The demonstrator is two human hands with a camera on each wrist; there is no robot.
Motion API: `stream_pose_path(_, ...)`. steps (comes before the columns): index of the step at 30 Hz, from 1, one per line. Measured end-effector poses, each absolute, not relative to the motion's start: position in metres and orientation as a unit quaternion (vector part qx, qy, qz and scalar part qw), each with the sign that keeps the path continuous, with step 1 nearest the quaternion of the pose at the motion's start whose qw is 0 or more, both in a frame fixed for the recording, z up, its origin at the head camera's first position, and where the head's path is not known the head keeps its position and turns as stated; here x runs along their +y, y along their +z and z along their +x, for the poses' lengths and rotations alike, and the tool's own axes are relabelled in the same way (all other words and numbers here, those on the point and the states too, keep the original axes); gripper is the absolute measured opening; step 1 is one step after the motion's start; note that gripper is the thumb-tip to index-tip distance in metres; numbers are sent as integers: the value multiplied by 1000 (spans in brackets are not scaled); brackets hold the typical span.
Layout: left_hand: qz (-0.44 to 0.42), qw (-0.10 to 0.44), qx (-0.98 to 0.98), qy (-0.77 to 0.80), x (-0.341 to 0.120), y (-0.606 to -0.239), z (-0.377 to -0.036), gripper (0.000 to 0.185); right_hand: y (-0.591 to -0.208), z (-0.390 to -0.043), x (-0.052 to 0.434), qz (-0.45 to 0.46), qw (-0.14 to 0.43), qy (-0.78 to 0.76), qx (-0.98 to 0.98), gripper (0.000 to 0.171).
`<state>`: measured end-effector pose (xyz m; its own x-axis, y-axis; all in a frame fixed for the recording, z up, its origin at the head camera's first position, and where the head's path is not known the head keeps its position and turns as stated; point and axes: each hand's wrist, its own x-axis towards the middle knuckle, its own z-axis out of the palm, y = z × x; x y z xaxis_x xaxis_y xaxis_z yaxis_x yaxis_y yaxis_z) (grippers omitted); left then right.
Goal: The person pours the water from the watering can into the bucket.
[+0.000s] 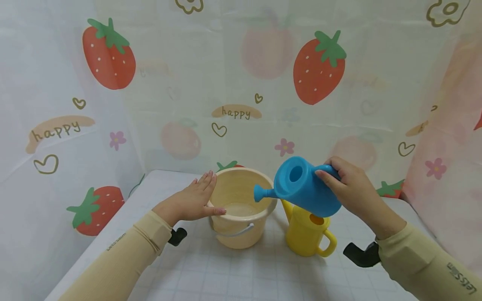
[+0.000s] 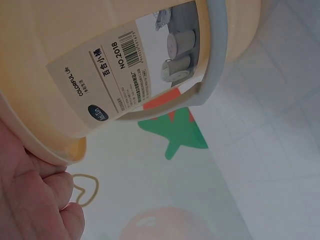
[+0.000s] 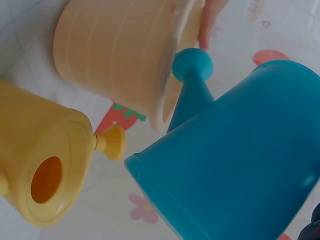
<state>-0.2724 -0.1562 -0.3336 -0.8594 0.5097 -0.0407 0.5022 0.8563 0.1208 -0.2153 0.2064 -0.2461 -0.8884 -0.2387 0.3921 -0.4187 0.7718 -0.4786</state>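
A blue watering can (image 1: pixel 306 187) is gripped at its handle by the right hand (image 1: pixel 352 190) and tilted, its spout held over the rim of the cream bucket (image 1: pixel 241 207) on the table (image 1: pixel 241 271). The bucket's near rim is touched by the left hand (image 1: pixel 196 200), fingers straight and together, apparently holding nothing. A yellow watering can (image 1: pixel 306 232) is set just beside the bucket.

Bright, soft, even light is seen in all views, and only faint shadows are cast on the white checked desk (image 1: pixel 241 271). No harsh glare is found. Wide-angle bending is noticed at the head view's edges. In the left wrist view, the left hand (image 2: pixel 30 195) is blurred, while the printed paper label (image 2: pixel 130 70) stays readable.
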Motion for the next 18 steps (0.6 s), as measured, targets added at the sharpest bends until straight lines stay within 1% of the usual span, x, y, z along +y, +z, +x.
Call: stream_pose_path(18, 264, 34, 963, 49, -157, -334, -273, 112, -243, -215, 205, 187, 160, 278, -928, 32)
